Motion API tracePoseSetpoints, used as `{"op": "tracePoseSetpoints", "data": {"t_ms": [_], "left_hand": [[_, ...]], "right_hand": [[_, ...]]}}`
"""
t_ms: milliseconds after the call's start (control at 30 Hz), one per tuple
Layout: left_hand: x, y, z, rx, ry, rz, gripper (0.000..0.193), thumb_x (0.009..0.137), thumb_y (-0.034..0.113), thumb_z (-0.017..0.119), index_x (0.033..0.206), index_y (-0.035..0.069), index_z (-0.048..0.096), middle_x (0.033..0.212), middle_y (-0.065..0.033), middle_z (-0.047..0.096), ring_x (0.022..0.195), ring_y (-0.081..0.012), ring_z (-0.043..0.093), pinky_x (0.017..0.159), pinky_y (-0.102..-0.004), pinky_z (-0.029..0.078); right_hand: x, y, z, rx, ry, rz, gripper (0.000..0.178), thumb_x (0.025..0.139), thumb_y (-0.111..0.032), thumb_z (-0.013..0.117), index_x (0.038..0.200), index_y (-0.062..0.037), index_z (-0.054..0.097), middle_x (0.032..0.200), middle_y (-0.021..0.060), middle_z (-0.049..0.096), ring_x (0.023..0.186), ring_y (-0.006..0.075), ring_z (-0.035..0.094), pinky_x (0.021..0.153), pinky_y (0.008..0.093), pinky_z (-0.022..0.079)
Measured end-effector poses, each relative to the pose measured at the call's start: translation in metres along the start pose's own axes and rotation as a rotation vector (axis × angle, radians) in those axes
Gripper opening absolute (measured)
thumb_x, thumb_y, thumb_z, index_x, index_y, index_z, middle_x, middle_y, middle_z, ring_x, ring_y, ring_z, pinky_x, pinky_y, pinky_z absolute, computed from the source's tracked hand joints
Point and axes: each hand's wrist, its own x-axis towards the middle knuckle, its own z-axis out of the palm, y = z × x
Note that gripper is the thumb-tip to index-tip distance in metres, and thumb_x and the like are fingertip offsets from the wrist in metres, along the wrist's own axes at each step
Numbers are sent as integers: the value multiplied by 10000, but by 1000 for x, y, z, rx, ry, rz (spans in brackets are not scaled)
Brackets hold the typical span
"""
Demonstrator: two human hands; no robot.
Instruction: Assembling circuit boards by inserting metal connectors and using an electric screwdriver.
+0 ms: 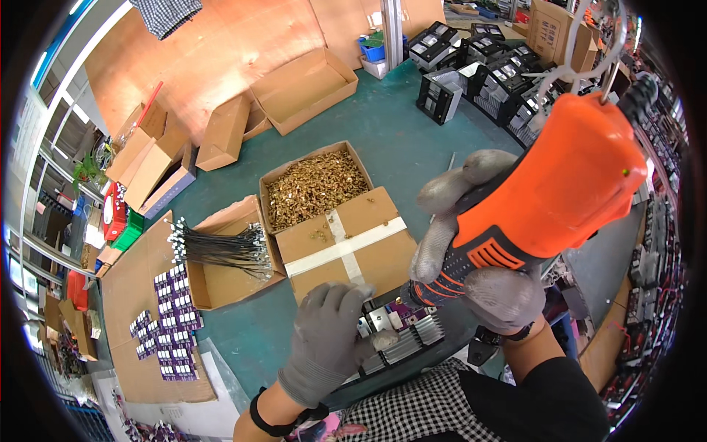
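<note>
My right hand (504,298), in a grey glove, is wrapped round an orange and black electric screwdriver (552,177). Its nose points down at a purple circuit board (401,313) on a silver finned heat sink (405,346), close to my body; the tip is hidden. My left hand (324,342), gloved too, grips the heat sink's left end, with the thumb over its near side and the fingers over the far side. Just beyond lies a cardboard box (271,214) full of small brass-coloured screws, with a taped cardboard flap (309,250) in front carrying a few loose screws.
On the left stand an open box (210,298) of black cables with white connectors and rows of purple boards (177,324) on cardboard. Cartons (305,88) line the back. Black finned units (440,96) are stacked at the far right. A hook (607,81) suspends the screwdriver.
</note>
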Motion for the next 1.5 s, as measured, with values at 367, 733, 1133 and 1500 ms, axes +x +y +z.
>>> {"op": "tracePoseSetpoints", "data": {"t_ms": [367, 733, 1133, 1500], "left_hand": [[-4, 10, 9, 2, -33, -16, 565, 638, 417, 732, 1032, 38, 590, 1002, -126, 568, 1007, -375, 511, 916, -494, 372], [-5, 10, 12, -108, 8, -28, 440, 687, 300, 731, 1016, 48, 584, 973, -90, 584, 904, -289, 588, 943, -435, 404], [-5, 12, 9, -98, 11, -20, 466, 657, 250, 740, 1055, 64, 586, 983, -85, 573, 852, -282, 571, 949, -432, 402], [-12, -12, -10, -223, -10, -35, 457, 767, 341, 655, 1110, 51, 569, 945, -116, 575, 850, -327, 550, 887, -428, 407]], "right_hand": [[-1, -1, 6, -111, -43, 100, 741, 693, -127, 781, 1269, -17, 328, 1134, 227, 529, 769, 254, 659, 658, 348, 567], [-1, 9, 5, -424, -128, 13, 641, 713, -34, 699, 1237, 29, 335, 1077, 183, 543, 726, 174, 644, 627, 258, 541], [-2, 10, 9, -461, -148, -15, 646, 708, -25, 704, 1226, 41, 323, 1082, 187, 536, 705, 181, 642, 630, 275, 540], [17, 4, 15, 40, -52, 34, 701, 696, -57, 730, 1246, 28, 306, 1118, 204, 529, 707, 214, 651, 640, 293, 548]]}}
